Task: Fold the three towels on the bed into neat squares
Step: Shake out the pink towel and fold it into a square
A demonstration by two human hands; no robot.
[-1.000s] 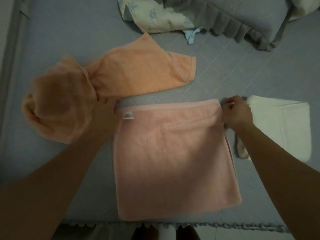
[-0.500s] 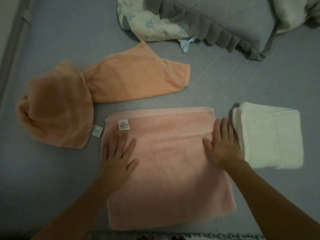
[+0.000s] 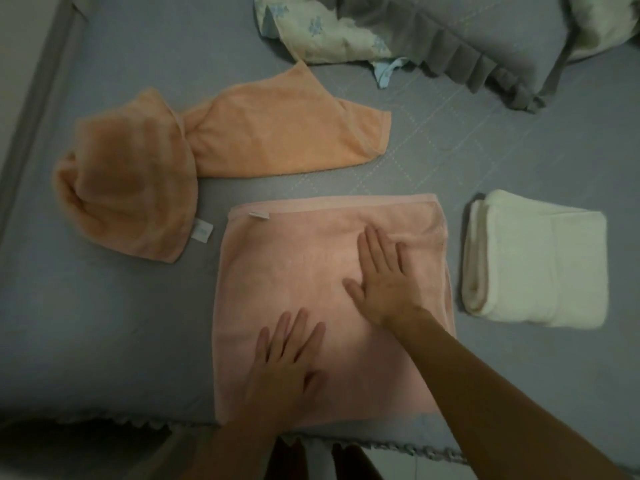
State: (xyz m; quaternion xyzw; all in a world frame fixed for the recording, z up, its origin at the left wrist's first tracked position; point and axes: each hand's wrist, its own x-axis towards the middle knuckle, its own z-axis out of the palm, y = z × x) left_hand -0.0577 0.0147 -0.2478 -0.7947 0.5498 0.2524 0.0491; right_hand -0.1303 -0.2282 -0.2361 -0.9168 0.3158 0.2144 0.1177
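Observation:
A pink towel (image 3: 294, 265) lies folded into a broad square near the front edge of the bed. My left hand (image 3: 287, 355) rests flat on its near part, fingers straight. My right hand (image 3: 384, 275) presses flat on its right half, fingers spread and pointing away from me. To the right sits a white towel (image 3: 540, 261), folded into a thick square. An orange towel (image 3: 214, 157) lies crumpled and unfolded to the upper left, one end bunched, with a white label at its lower corner.
The grey quilted bed cover (image 3: 104, 323) runs under everything. A grey ruffled pillow (image 3: 478, 39) and a floral cloth (image 3: 322, 32) lie at the far side. The bed's scalloped front edge (image 3: 381, 445) is just below the pink towel.
Both hands let go of the pink towel's far corners and went flat on it. They have since slid: the left one nearer to me, the right one toward the middle.

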